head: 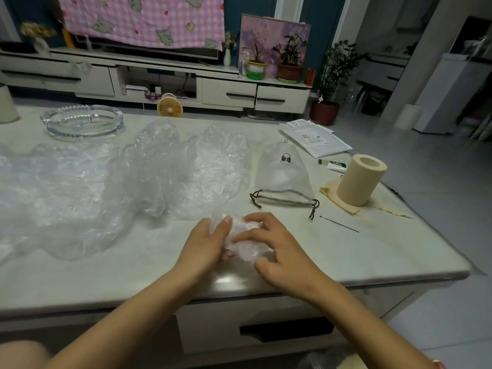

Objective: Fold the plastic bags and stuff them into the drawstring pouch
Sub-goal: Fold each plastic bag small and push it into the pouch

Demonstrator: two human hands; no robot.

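Note:
A small bundle of clear plastic bag [245, 242] lies near the table's front edge, held between both hands. My left hand [206, 245] grips its left side with fingers curled over the top. My right hand [274, 245] grips its right side, fingertips pressing on the plastic. Several loose crumpled clear plastic bags [165, 171] are spread over the left and middle of the table. The sheer white drawstring pouch [283, 177] with a small dark logo lies flat just beyond my right hand, its dark cord [312, 206] at the near end.
The pale marble table [372, 251] also bears a glass ashtray [82, 122] at the back left, a cream tape roll [359, 179] on yellowish paper at the right, a thin needle [339, 224], a small tube and mail envelopes [316, 141]. A drawer sits below the front edge.

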